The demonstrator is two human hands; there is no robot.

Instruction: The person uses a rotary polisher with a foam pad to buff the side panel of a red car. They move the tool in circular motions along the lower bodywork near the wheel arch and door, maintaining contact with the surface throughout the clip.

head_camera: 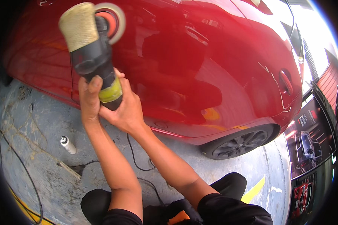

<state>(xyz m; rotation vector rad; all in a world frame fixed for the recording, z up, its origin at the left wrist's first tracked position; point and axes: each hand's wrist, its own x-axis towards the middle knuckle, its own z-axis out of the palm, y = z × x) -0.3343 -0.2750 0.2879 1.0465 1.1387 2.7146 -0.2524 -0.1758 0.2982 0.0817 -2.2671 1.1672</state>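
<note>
Both my hands grip the black body of a handheld car polisher (93,59). My left hand (90,97) wraps it from the left, thumb on top, and my right hand (128,109) closes around the rear end near a yellow-green band (111,91). A cream, fabric-like cover (80,26) wraps the tool's head. Beside it shows a round pale polishing pad (121,21) with an orange backing plate (108,21), facing the glossy red car panel (169,56). Whether the pad is pressed flat or spinning I cannot tell.
A white bottle (68,145) stands on the worn grey floor (45,163). Black cable (25,168) and thin cord lie at left; more cable (133,157) runs below my arms. The car's rear wheel (239,144) is at right, beside a poster (309,146) picturing a car.
</note>
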